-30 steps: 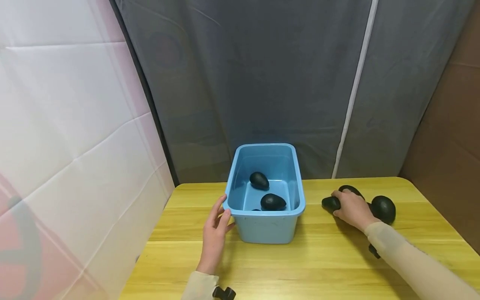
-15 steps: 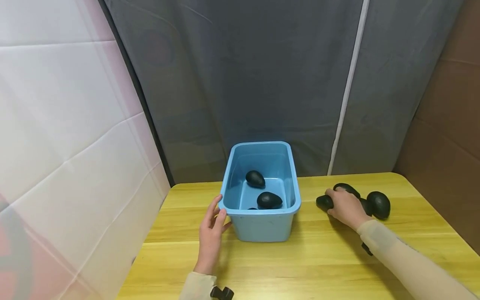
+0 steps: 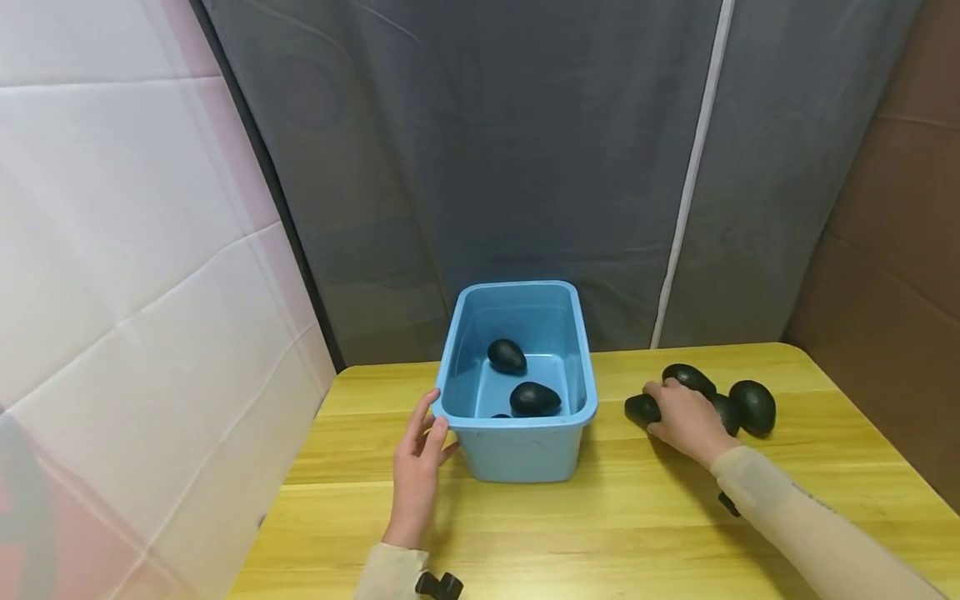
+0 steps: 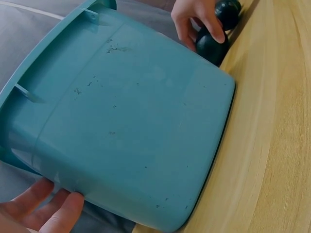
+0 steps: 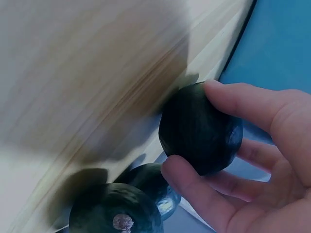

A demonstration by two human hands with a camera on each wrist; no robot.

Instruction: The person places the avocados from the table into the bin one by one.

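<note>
Two hands work a yellow wooden table [image 3: 600, 517] set against a grey curtain [image 3: 525, 167], largest thing first: a blue plastic tub [image 3: 517, 454] stands near the table's back edge, open side up, so that whatever is dropped in stays put. Two dark avocados [image 3: 534, 399] lie loose on its floor, with a sliver of a third dark shape just showing at the near wall. The left hand [image 3: 417, 475] rests against the tub's near left corner, fingers straight and relaxed along the wall and rim, gripping nothing; judging by its place, it steadies the tub against sliding. To the right of the tub, well apart from it, a small heap of avocados [image 3: 752, 406] lies on the bare wood. The right hand [image 3: 686, 419] covers the nearest one, a dark avocado [image 5: 200, 128], fingers and thumb curled round it in a full grasp; the fruit sits at the table surface beside its neighbours.
</note>
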